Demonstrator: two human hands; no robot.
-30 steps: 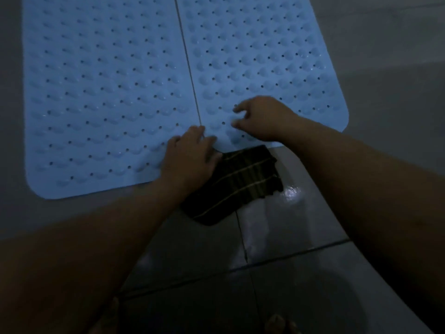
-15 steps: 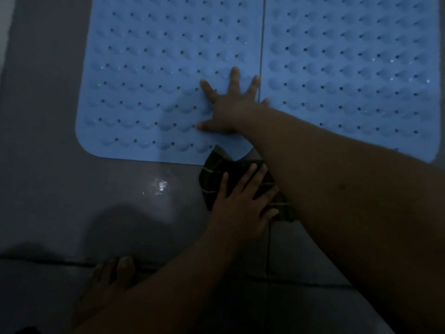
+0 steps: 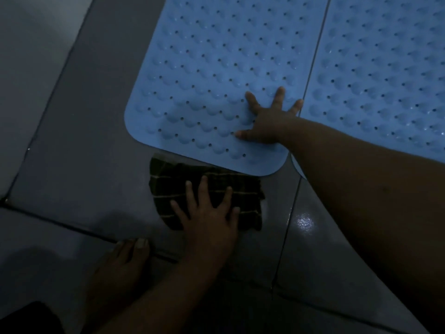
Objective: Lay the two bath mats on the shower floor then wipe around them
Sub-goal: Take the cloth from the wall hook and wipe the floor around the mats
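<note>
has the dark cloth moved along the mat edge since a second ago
Yes. The dark cloth under the left hand has slid leftward: it lay below the seam between the two mats, and now sits under the left mat, left of that seam.

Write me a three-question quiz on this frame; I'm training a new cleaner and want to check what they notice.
1. True or false: the left hand rests flat on the dark striped cloth.
2. Which mat does the right hand press on?
A. left blue mat
B. right blue mat
C. neither
3. Fill in: the cloth lies on the tiled floor, just in front of the left mat's near ____.

Key
1. True; its fingers are spread on the cloth.
2. A; the hand lies near the gap between the mats.
3. Edge.
</note>
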